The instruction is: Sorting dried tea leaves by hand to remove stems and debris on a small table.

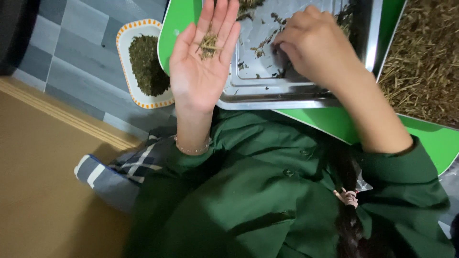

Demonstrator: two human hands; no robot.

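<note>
while left hand (201, 67) lies palm-up cupping stems (209, 44), right hand (313, 45) picks in tray (267, 93).

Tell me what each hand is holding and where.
The left hand lies open, palm up, with dried stems resting on its fingers. The right hand picks at bits in the metal tray; its grasp is hidden.

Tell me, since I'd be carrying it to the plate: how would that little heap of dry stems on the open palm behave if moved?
The stems look thin, dry and loose, so probably very light and prone to scatter. The left hand lies flat and open, so tilting would likely spill them.
</note>
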